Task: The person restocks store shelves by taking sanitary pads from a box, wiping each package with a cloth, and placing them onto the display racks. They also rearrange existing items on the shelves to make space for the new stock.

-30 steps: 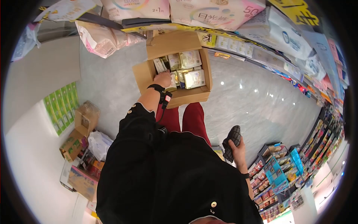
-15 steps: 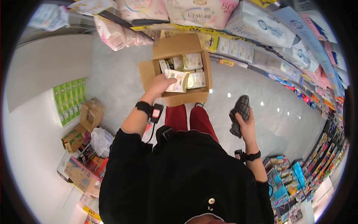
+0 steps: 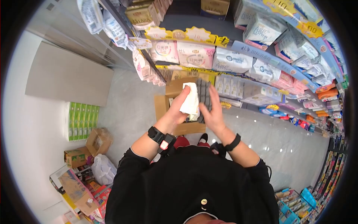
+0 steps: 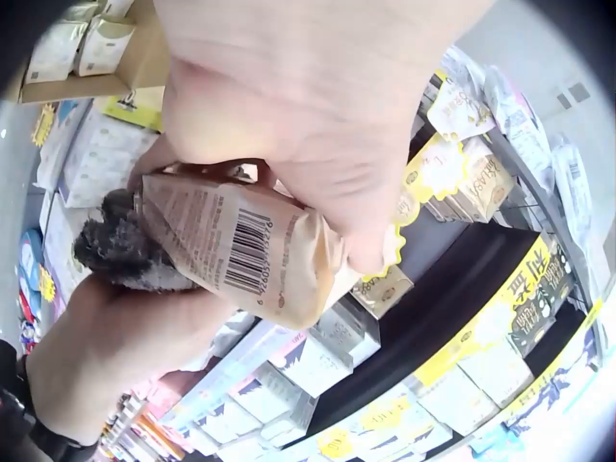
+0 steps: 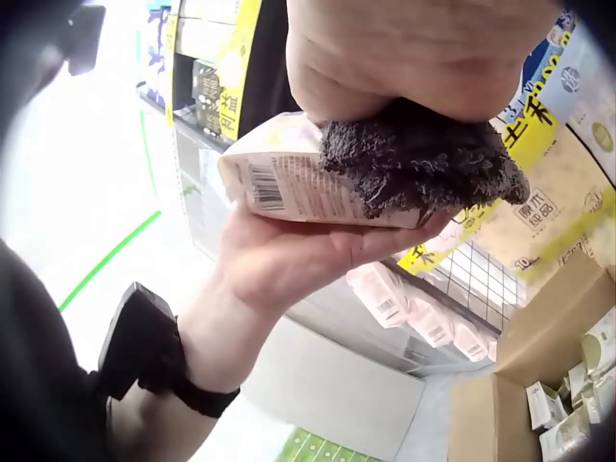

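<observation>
My left hand (image 3: 179,106) grips a white and pale pink packet (image 3: 190,100), fingers beneath and thumb over its edge. Its barcode side shows on the packet (image 4: 236,245) in the left wrist view. A dark grey checked cloth (image 3: 204,98) is held in my right hand (image 3: 215,114), pressed against the packet's side. In the right wrist view the cloth (image 5: 419,159) lies over part of the packet (image 5: 289,178). Both hands are above an open cardboard box (image 3: 161,109), whose contents they mostly hide.
Shelves of packaged goods (image 3: 231,59) with yellow price strips curve along the front and right. Green packs (image 3: 82,121), small cartons (image 3: 76,156) and a white plastic bag (image 3: 103,170) are at the left. Grey floor (image 3: 257,134) surrounds the box.
My left hand has lifted a packet out of the box. My right hand has brought the cloth from the right side up against it. The head view has tilted up toward the shelves.
</observation>
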The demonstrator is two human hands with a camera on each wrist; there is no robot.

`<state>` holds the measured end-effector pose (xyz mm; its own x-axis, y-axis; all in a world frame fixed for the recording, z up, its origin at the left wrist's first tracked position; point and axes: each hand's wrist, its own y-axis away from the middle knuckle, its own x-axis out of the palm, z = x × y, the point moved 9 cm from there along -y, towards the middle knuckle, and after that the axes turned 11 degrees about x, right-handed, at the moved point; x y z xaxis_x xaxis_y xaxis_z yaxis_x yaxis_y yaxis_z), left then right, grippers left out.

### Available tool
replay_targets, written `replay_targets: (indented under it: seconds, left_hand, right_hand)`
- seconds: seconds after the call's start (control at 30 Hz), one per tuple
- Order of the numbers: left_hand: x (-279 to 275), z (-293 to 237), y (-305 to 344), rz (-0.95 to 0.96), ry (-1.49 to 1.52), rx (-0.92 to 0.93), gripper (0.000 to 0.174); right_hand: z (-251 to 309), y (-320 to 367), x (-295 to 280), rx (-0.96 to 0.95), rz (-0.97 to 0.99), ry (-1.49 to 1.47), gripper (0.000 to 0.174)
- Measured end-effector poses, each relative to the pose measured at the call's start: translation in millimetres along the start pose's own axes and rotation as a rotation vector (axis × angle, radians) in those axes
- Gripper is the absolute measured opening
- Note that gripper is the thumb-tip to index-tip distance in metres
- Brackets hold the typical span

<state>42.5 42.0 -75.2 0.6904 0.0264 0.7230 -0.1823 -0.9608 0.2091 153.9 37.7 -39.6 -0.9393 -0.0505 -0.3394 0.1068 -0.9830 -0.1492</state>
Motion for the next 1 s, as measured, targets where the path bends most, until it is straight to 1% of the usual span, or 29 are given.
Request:
replay_targets:
  seconds: [0.03,0.07,0.1,0.13,0.17,0.23,0.27,0.3,0.33,0.37,0.43,0.5,0.53,0.57,0.6,0.63,0.67,0.7,0.73,0.77,0.8,0.83,0.9,0.93,0.97,1.0]
  left_hand:
    - [6.1,-2.9,1.9,-0.037,0.081,0.007,0.053]
    - [7.1,-3.5,3.4,-0.059,0.108,-0.017,0.053]
    - [-2.3,12.0,-0.5,0.084,0.224,-0.123,0.049]
    - [-0.8,11.9,-0.8,0.115,0.146,-0.048,0.048]
    - [2.2,13.7,2.1,0.15,0.069,0.026,0.046]
    - [17.4,14.0,10.2,0.16,0.065,0.018,0.044]
    - [20.7,14.2,9.6,0.148,0.081,-0.008,0.044]
    - [26.5,13.0,9.9,0.134,0.095,-0.034,0.044]
    - [32.9,8.6,12.7,0.097,0.073,-0.029,0.045]
    - [35.8,6.1,14.0,0.107,0.067,-0.026,0.045]
    - [50.1,-1.6,20.1,0.202,0.126,-0.053,0.046]
    - [59.2,-9.0,25.7,0.221,0.093,-0.024,0.049]
    - [63.5,-13.2,28.7,0.245,0.092,-0.007,0.051]
    - [67.8,-17.8,32.2,0.267,0.094,0.013,0.052]
    - [67.1,-22.9,35.4,0.205,0.022,0.039,0.051]
    - [64.0,-27.9,35.3,0.216,-0.017,0.098,0.051]
    - [59.8,-29.8,34.8,0.2,-0.077,0.125,0.051]
    - [56.8,-32.8,34.2,0.182,-0.135,0.152,0.05]
    - [53.8,-35.9,31.7,0.179,-0.136,0.161,0.05]
    - [47.0,-42.7,27.5,0.144,-0.238,0.213,0.051]
    - [43.3,-50.1,26.1,0.105,-0.336,0.265,0.053]
    - [44.0,-50.1,25.5,0.099,-0.331,0.275,0.053]
    - [52.0,-57.9,28.9,0.111,-0.476,0.437,0.057]
    - [58.0,-54.1,36.1,0.179,-0.448,0.385,0.074]
    - [54.8,-55.6,37.2,0.179,-0.447,0.381,0.074]
    - [62.2,-57.7,39.1,0.291,-0.491,0.402,0.082]
  right_hand:
    - [16.8,9.5,-0.5,-0.1,-0.002,0.072,0.064]
    - [33.9,18.6,2.6,-0.193,0.048,0.098,0.066]
    - [56.0,26.4,4.9,-0.282,0.093,0.126,0.068]
    - [79.7,32.7,5.6,-0.392,0.089,0.18,0.067]
    - [86.0,31.2,0.0,-0.402,0.069,0.186,0.067]
    - [100.3,30.6,-3.9,-0.523,0.069,0.307,0.067]
    - [98.9,23.2,-14.7,-0.515,-0.005,0.246,0.064]
    - [101.5,19.2,-21.5,-0.524,-0.022,0.251,0.064]
    - [99.0,12.3,-29.8,-0.461,-0.019,0.201,0.062]
    - [96.8,7.6,-36.3,-0.397,-0.011,0.149,0.061]
    - [106.2,10.1,-42.9,-0.424,-0.012,0.154,0.058]
    - [98.2,10.5,-50.1,-0.348,-0.044,0.048,0.057]
    - [95.4,12.0,-55.6,-0.33,-0.091,-0.028,0.052]
    - [93.0,12.1,-54.8,-0.34,-0.091,-0.03,0.052]
    - [77.2,6.5,-57.3,-0.22,-0.112,-0.1,0.049]
    - [58.7,2.5,-58.5,-0.097,-0.131,-0.169,0.046]
    - [32.5,-1.5,-47.4,0.075,-0.015,-0.368,0.043]
    - [33.0,0.9,-44.8,0.069,-0.007,-0.369,0.043]
    - [23.6,3.1,-41.5,0.171,0.005,-0.546,0.043]
    - [14.5,6.5,-37.2,0.277,0.018,-0.72,0.043]
    - [26.1,8.8,-42.8,0.213,0.01,-0.627,0.048]
    - [33.7,9.4,-44.2,0.21,0.022,-0.622,0.048]
    - [101.7,28.2,-58.9,-0.343,-0.112,-0.029,0.055]
    - [112.9,29.6,-53.4,-0.356,-0.041,-0.053,0.06]
    - [112.8,27.9,-51.8,-0.352,-0.043,-0.052,0.06]
    - [108.4,22.6,-50.7,-0.311,-0.021,-0.117,0.06]
